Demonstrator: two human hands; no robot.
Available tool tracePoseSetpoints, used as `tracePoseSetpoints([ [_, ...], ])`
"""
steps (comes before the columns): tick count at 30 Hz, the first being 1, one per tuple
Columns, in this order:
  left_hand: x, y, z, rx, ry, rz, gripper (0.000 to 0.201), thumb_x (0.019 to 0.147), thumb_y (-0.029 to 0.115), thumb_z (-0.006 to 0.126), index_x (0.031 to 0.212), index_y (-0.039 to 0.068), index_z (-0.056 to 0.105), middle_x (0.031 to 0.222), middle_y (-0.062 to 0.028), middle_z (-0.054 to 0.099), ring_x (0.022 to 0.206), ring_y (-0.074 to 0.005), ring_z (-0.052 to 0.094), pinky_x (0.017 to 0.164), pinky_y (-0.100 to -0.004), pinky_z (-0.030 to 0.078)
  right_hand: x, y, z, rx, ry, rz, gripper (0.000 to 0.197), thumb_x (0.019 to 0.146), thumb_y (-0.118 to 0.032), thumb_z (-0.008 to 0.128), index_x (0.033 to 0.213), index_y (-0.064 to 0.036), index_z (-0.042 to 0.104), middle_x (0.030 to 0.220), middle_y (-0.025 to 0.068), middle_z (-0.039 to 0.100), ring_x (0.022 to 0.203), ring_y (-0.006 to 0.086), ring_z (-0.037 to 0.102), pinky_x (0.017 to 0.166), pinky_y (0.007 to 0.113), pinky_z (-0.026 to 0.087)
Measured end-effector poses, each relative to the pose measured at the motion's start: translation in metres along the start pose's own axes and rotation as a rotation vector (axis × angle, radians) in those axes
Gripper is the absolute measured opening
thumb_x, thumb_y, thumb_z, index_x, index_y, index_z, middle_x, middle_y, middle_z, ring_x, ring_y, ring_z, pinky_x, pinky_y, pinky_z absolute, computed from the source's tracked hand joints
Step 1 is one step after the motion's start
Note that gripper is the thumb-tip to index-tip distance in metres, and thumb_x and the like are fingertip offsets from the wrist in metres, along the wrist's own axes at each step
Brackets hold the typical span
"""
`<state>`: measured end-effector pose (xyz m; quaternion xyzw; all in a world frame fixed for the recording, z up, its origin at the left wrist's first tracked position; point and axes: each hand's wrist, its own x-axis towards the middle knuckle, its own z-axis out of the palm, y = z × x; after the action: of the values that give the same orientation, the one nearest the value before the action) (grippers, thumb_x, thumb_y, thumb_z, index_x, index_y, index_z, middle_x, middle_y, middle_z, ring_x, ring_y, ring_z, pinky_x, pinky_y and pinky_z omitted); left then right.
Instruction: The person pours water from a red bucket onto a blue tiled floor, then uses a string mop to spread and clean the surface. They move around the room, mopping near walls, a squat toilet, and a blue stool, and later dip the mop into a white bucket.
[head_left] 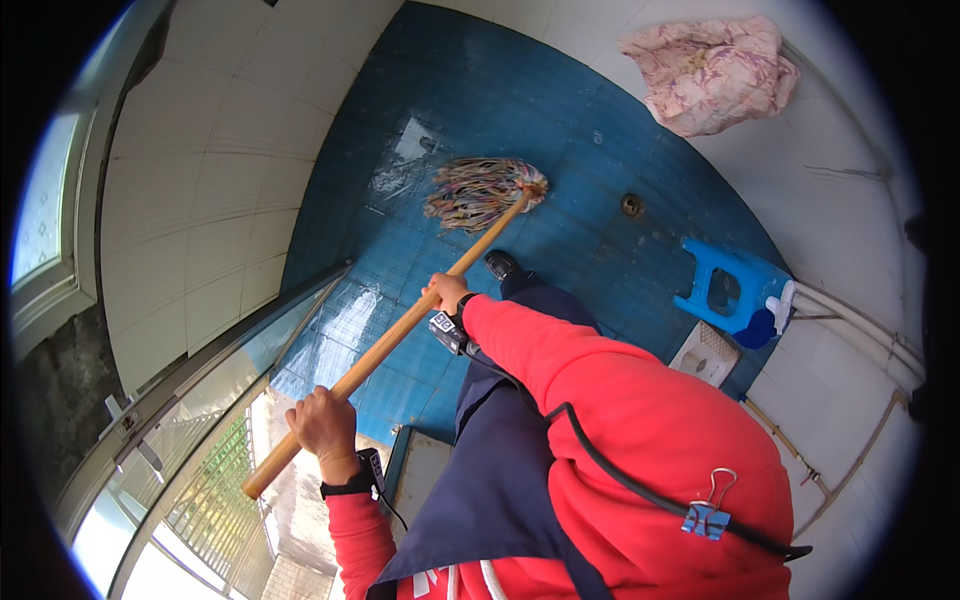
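Already, both hands, left hand (322,424) and right hand (447,291), clench the mop (484,190) handle; beyond them, wet streaks cover part of the blue floor (560,120), the rest looking dry.

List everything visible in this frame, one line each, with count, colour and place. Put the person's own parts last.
mop: one, multicoloured string head on a wooden handle, head on the wet floor at centre
floor: one, blue tiles, wet patches near the mop head
cloth bundle: one, pink patterned, top right by the wall
stool: one, blue plastic, right side
floor drain: one, dark, right of the mop head
walls: white tiles, left and right
binder clip: one, blue, on the red sleeve
left hand: one, fingers around the handle's near end
right hand: one, gripping the handle midway
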<state>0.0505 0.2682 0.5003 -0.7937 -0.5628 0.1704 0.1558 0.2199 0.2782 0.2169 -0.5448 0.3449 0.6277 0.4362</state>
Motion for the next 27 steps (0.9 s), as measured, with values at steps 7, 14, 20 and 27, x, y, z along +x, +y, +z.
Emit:
tracePoseSetpoints([
  [7,0.073,0.045,-0.018,-0.074,-0.077,0.296,0.005,0.061,0.01,0.054,0.057,0.009,0.057,0.057,-0.0078,0.058,0.059,-0.0214,0.057,0.066,-0.0325,0.038,0.0,-0.059,-0.081,0.204,0.074,0.054,0.012,0.077,-0.007,0.048,0.087,-0.0054,0.042,0.082,0.0106,0.05,0.074,0.0271,0.058,0.064,0.048,0.049],
  [14,0.1,0.038,-0.029,-0.101,-0.057,0.395,0.006,0.06,0.012,0.053,0.056,0.009,0.057,0.06,-0.0086,0.06,0.06,-0.0222,0.058,0.066,-0.0328,0.039,-0.004,-0.075,-0.099,0.239,-0.043,0.127,0.013,0.078,-0.007,0.05,0.089,-0.0075,0.043,0.084,0.0095,0.051,0.077,0.026,0.057,0.068,0.047,0.048],
  [20,0.114,-0.025,-0.061,-0.132,0.249,0.392,0.008,0.056,0.008,0.051,0.05,0.01,0.046,0.053,-0.0074,0.054,0.054,-0.0236,0.055,0.06,-0.0336,0.04,-0.079,-0.069,-0.036,0.362,-0.204,0.142,0.015,0.078,-0.008,0.052,0.09,-0.0078,0.044,0.083,0.0081,0.052,0.075,0.0239,0.058,0.068,0.042,0.049],
  [27,0.111,-0.113,-0.151,-0.005,0.524,0.377,0.011,0.056,0.003,0.052,0.056,0.009,0.042,0.055,-0.0071,0.048,0.057,-0.0252,0.05,0.06,-0.0348,0.039,-0.217,-0.054,0.065,0.416,-0.284,0.076,0.011,0.08,-0.008,0.05,0.086,-0.0069,0.042,0.078,0.0072,0.05,0.07,0.0237,0.057,0.064,0.042,0.051],
])
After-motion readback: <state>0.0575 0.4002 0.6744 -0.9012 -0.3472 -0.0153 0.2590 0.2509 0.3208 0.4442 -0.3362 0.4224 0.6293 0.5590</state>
